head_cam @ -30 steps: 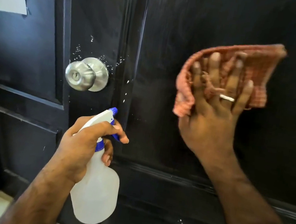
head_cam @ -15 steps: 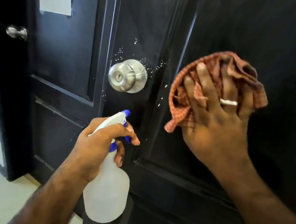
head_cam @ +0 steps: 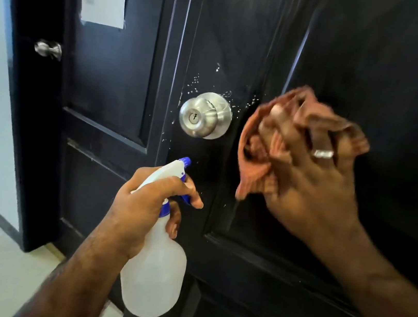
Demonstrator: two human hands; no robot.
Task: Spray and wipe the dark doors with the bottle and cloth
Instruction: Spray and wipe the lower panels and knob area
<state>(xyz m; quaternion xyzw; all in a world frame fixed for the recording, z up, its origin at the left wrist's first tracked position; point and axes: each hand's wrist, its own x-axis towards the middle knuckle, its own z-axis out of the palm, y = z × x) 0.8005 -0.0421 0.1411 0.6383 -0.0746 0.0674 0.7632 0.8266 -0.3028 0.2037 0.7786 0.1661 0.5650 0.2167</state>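
Right hand (head_cam: 314,190) clutching bunched orange cloth (head_cam: 260,149) against dark door (head_cam: 377,75), beside silver knob (head_cam: 204,115). Left hand (head_cam: 146,206) wrapped round spray bottle (head_cam: 151,280) neck, finger on trigger. Droplets around knob unwiped; likely streaks or drips if missed.

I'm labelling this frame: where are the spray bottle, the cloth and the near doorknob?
Bottle (head_cam: 153,280), head view, body.
Cloth (head_cam: 250,175), head view, lower fold.
Knob (head_cam: 195,118), head view, face.
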